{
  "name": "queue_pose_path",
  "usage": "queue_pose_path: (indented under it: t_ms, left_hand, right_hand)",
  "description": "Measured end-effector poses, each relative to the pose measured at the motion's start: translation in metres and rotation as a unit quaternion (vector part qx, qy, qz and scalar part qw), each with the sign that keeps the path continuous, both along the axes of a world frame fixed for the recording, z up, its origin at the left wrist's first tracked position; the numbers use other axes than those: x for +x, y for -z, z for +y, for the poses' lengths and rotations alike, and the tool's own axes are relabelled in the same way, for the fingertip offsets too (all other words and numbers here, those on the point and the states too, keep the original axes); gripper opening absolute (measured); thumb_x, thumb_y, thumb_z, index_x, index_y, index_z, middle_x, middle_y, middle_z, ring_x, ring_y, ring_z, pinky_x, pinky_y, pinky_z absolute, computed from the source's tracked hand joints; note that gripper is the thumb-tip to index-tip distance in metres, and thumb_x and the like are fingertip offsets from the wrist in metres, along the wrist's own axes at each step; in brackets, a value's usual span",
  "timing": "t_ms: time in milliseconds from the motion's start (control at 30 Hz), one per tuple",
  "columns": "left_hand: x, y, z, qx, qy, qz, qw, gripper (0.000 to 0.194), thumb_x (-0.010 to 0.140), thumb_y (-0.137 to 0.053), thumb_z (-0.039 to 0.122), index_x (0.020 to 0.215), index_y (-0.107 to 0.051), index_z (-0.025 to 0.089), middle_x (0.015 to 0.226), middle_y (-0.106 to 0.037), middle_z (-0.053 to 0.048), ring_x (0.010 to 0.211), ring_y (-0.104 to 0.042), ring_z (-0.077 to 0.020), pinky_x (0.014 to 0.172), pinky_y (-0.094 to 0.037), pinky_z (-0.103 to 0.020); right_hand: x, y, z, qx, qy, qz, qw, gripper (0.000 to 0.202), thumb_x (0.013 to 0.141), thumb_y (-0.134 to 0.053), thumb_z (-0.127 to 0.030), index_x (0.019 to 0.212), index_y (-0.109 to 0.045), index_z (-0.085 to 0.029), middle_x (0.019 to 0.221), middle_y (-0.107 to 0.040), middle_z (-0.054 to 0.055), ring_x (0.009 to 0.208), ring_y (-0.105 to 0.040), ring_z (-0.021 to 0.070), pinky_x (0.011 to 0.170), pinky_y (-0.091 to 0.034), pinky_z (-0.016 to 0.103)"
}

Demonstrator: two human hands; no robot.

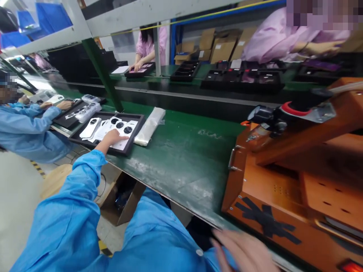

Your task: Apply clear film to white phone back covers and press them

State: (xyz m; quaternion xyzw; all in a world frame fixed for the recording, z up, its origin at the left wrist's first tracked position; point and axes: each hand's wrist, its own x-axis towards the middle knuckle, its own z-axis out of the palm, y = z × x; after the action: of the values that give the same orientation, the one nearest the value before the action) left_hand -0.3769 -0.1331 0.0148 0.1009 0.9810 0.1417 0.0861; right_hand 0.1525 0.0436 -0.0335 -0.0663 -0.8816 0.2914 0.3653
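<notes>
The right hand [244, 251] is seen nearest the camera, at the lower edge of the view, blurred, with the fingers spread and nothing held; it is positioned just in front of the orange machine [297, 181], apart from it. Whether contact is made with the bench edge cannot be told.

The left hand [113, 138] is extended far out, its blue sleeve [70, 211] stretched along the green belt [181, 158]. The hand is laid flat, fingers together, on the white phone back covers [119, 126] that lie in the black tray [134, 136]. No cover is gripped; the palm is pressed or rested on top of the sheet nearest the wrist.

Beyond the fingertips, several covers are seen overlapped in the tray, camera cut-outs facing up. Just to the thumb side of the tray, a clear plastic bag [150, 124] is laid on the belt, touching or nearly touching the tray rim.

Progress is judged as early: the covers are all in the tray, none is lifted, and nothing is placed at the machine. Picking up a cover and carrying it to the machine appear to be left.

Further past the left hand, a co-worker's hand [64, 105] is placed at another tray.
</notes>
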Motion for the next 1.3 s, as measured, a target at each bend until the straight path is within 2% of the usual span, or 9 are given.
queue_pose_path:
  t_ms: [167, 267, 367, 467, 733, 867, 933, 1100, 1300]
  left_hand:
    - [-0.001, 0.003, -0.017, 0.067, -0.021, -0.007, 0.998, 0.037, 0.096, -0.08, 0.043, 0.117, -0.07, 0.014, 0.118, -0.074, -0.009, 0.104, -0.072, -0.0243, 0.092, -0.06, -0.042]
    - [-0.001, 0.005, -0.03, 0.139, -0.047, -0.006, 0.989, 0.034, 0.104, -0.071, 0.039, 0.129, -0.069, 0.016, 0.126, -0.072, -0.009, 0.106, -0.073, -0.0226, 0.092, -0.064, -0.044]
    - [-0.001, 0.0, -0.041, 0.23, -0.078, 0.015, 0.97, 0.035, 0.104, -0.071, 0.039, 0.129, -0.068, 0.016, 0.121, -0.073, -0.009, 0.099, -0.073, -0.0208, 0.086, -0.065, -0.04]
    - [0.008, -0.009, -0.048, 0.323, -0.078, 0.038, 0.942, 0.031, 0.102, -0.069, 0.033, 0.125, -0.072, 0.011, 0.102, -0.076, -0.006, 0.084, -0.071, -0.0171, 0.077, -0.061, -0.031]
    - [0.107, 0.007, -0.05, 0.451, 0.006, -0.024, 0.892, 0.06, 0.083, -0.078, 0.047, 0.132, -0.075, 0.014, 0.087, -0.072, -0.004, 0.069, -0.063, -0.0138, 0.06, -0.051, -0.023]
    - [0.166, 0.035, -0.041, 0.472, 0.027, -0.08, 0.877, 0.063, 0.084, -0.078, 0.052, 0.133, -0.073, 0.014, 0.093, -0.074, -0.006, 0.076, -0.067, -0.0166, 0.064, -0.054, -0.025]
    - [0.19, 0.051, -0.028, 0.464, 0.059, -0.114, 0.877, 0.06, 0.088, -0.075, 0.051, 0.135, -0.07, 0.014, 0.089, -0.072, -0.005, 0.074, -0.066, -0.0164, 0.062, -0.053, -0.025]
    - [0.22, 0.071, 0.016, 0.33, 0.2, -0.089, 0.918, 0.047, 0.098, -0.059, 0.039, 0.138, -0.065, 0.017, 0.085, -0.068, -0.002, 0.069, -0.063, -0.0158, 0.065, -0.05, -0.027]
    - [0.221, 0.063, 0.042, 0.094, 0.317, 0.127, 0.935, 0.043, 0.1, -0.063, 0.043, 0.135, -0.072, 0.02, 0.1, -0.068, -0.011, 0.092, -0.067, -0.0306, 0.079, -0.054, -0.041]
  right_hand:
    - [-0.172, -0.022, -0.017, 0.129, -0.048, -0.104, 0.985, 0.027, 0.109, -0.052, -0.021, 0.104, -0.078, -0.026, 0.099, -0.08, 0.007, 0.091, -0.072, 0.0248, 0.078, -0.052, 0.041]
    - [-0.276, -0.032, -0.003, 0.177, -0.017, -0.232, 0.956, 0.037, 0.109, -0.043, -0.016, 0.132, -0.072, -0.017, 0.131, -0.076, 0.014, 0.116, -0.069, 0.028, 0.095, -0.049, 0.041]
    - [-0.33, -0.031, 0.007, 0.214, -0.034, -0.252, 0.943, 0.045, 0.105, -0.042, -0.008, 0.144, -0.064, -0.009, 0.147, -0.067, 0.02, 0.133, -0.061, 0.0297, 0.103, -0.044, 0.04]
    - [-0.342, -0.024, 0.01, 0.241, -0.07, -0.269, 0.93, 0.039, 0.104, -0.042, -0.006, 0.126, -0.074, -0.006, 0.126, -0.077, 0.022, 0.117, -0.068, 0.0289, 0.097, -0.044, 0.04]
    - [-0.318, -0.042, 0.034, 0.259, -0.097, -0.293, 0.915, 0.035, 0.105, -0.045, -0.007, 0.103, -0.08, -0.009, 0.11, -0.081, 0.018, 0.108, -0.073, 0.0281, 0.094, -0.042, 0.041]
    - [-0.242, -0.032, 0.045, 0.25, 0.026, -0.186, 0.95, 0.039, 0.111, -0.039, -0.013, 0.125, -0.076, -0.015, 0.141, -0.072, 0.017, 0.126, -0.064, 0.0298, 0.096, -0.045, 0.043]
    - [-0.186, -0.017, 0.043, 0.252, 0.105, -0.13, 0.953, 0.037, 0.111, -0.043, -0.016, 0.128, -0.075, -0.021, 0.135, -0.074, 0.015, 0.112, -0.066, 0.0279, 0.085, -0.048, 0.041]
    - [-0.071, 0.016, 0.023, 0.261, 0.137, -0.182, 0.938, 0.036, 0.109, -0.044, -0.008, 0.123, -0.076, -0.014, 0.102, -0.076, 0.013, 0.086, -0.064, 0.0222, 0.073, -0.056, 0.034]
    - [-0.035, 0.029, -0.002, 0.231, 0.143, -0.266, 0.925, 0.039, 0.105, -0.044, -0.003, 0.132, -0.07, 0.002, 0.125, -0.075, 0.023, 0.106, -0.072, 0.0292, 0.094, -0.065, 0.04]
